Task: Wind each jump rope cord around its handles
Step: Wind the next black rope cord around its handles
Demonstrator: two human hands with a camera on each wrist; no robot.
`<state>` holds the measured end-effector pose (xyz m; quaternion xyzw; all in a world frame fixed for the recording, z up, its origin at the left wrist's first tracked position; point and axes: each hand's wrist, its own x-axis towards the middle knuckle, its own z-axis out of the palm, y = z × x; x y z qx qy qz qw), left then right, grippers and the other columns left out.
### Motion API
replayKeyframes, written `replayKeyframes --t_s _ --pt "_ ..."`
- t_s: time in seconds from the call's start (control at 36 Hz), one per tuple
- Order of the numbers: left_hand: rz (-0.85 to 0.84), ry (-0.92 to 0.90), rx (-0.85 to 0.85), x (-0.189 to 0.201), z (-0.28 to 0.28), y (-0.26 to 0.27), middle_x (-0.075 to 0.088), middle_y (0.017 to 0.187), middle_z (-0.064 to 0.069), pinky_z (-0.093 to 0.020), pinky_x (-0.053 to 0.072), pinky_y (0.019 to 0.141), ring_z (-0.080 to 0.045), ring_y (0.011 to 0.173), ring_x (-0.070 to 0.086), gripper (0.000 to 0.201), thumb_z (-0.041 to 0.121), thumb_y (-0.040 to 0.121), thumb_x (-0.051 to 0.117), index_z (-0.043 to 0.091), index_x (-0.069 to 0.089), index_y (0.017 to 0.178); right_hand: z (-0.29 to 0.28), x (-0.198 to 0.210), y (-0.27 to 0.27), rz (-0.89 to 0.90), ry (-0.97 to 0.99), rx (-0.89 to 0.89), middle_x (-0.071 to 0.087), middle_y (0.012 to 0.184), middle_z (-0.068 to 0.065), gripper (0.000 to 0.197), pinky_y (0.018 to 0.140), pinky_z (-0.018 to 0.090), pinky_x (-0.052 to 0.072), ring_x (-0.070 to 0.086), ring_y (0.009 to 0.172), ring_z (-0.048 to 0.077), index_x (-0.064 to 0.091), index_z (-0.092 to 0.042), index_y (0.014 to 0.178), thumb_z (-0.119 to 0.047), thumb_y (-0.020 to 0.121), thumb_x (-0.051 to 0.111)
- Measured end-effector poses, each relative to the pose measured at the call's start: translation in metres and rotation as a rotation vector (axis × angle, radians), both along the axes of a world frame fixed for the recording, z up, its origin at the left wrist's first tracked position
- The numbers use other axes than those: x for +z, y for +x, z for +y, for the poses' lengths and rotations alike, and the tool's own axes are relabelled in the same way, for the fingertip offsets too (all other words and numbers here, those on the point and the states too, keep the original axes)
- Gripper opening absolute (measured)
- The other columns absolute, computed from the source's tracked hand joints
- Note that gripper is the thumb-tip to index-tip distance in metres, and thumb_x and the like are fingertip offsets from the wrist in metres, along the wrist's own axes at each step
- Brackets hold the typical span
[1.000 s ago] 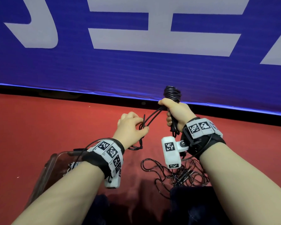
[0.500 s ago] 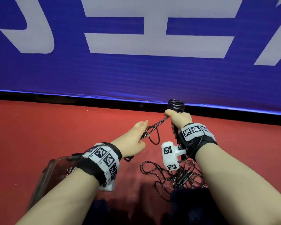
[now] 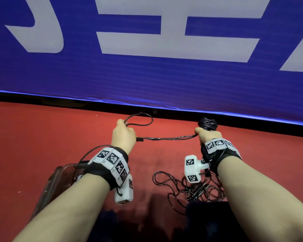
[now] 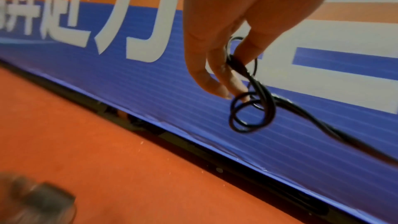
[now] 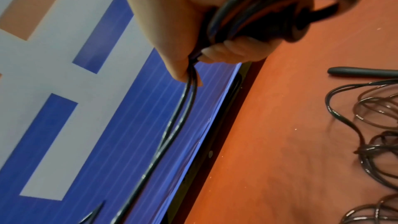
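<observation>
My right hand (image 3: 205, 135) grips the upright black handles (image 3: 207, 124) of a jump rope, with cord wound round their top. In the right wrist view the fingers (image 5: 232, 52) curl round the handles (image 5: 269, 11) and the thumb pins the doubled cord (image 5: 172, 134). That black cord (image 3: 166, 137) runs taut leftward to my left hand (image 3: 123, 135), which pinches it, a loop (image 3: 140, 119) sticking out beyond the fingers. In the left wrist view the fingertips (image 4: 219, 81) pinch the looped cord (image 4: 252, 108). A second, loose black jump rope (image 3: 191, 187) lies tangled on the red floor.
A blue banner (image 3: 147, 75) with white characters stands along the far edge of the red floor (image 3: 42, 137). A clear plastic container (image 3: 54, 182) sits under my left forearm. A loose black handle (image 5: 361, 72) lies by the tangled cord.
My left hand has pulled away to the left and forward, drawing the cord straight and taut between both hands. The right hand with the handles moved slightly right.
</observation>
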<state>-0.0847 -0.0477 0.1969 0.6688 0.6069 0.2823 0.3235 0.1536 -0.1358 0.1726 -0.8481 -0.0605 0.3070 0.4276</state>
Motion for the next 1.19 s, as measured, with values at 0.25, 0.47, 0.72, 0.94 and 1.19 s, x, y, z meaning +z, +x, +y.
replayKeyframes --t_s 0.25,0.47,0.72,0.94,1.19 --pt "0.303 -0.137 -0.055 -0.025 0.003 -0.011 0.060 0.114 -0.012 -0.039 0.042 0.092 -0.034 0.113 0.052 0.047 0.003 0.084 0.051 0.016 0.043 0.128 0.002 0.008 0.002 -0.004 0.046 -0.004 0.061 0.060 0.009 0.033 0.067 0.035 0.048 0.057 0.056 0.026 0.062 -0.008 0.075 -0.038 0.069 0.074" --pt "0.465 0.021 -0.785 -0.036 -0.013 -0.003 0.056 0.092 0.012 -0.033 0.037 0.096 -0.016 0.101 0.050 0.047 -0.012 0.074 0.055 0.032 0.056 0.056 0.017 0.020 -0.005 -0.018 0.197 -0.034 0.059 0.066 0.006 0.029 0.065 0.030 0.042 0.055 0.060 0.024 0.056 -0.011 0.072 -0.034 0.075 0.073" --pt "1.040 -0.251 -1.082 -0.043 -0.026 -0.007 0.034 0.154 0.005 -0.043 0.018 0.118 -0.025 0.144 0.024 0.065 -0.005 0.083 0.042 0.031 0.052 0.136 0.015 0.038 -0.008 0.023 0.319 -0.060 0.053 0.052 0.006 0.032 0.055 0.033 0.040 0.046 0.044 0.022 0.056 -0.011 0.066 -0.038 0.062 0.073" --pt "0.629 -0.142 -0.840 -0.019 -0.034 0.011 0.068 0.097 -0.002 -0.027 0.049 0.077 -0.024 0.084 0.063 0.036 0.003 0.086 0.041 0.019 0.072 0.095 0.023 0.061 -0.038 0.331 0.543 0.276 0.030 0.048 -0.001 0.028 0.040 0.019 0.024 0.026 0.036 0.013 0.047 -0.016 0.066 -0.023 0.084 0.067" --pt "0.329 -0.039 -0.714 -0.020 -0.035 0.021 0.017 0.159 0.000 -0.038 0.017 0.117 -0.018 0.145 0.017 0.101 0.051 0.079 0.070 0.022 0.009 0.153 0.018 0.083 -0.062 0.620 0.722 0.529 0.027 0.043 -0.003 0.041 0.036 0.020 0.021 0.022 0.034 0.010 0.035 -0.017 0.056 -0.022 0.091 0.056"
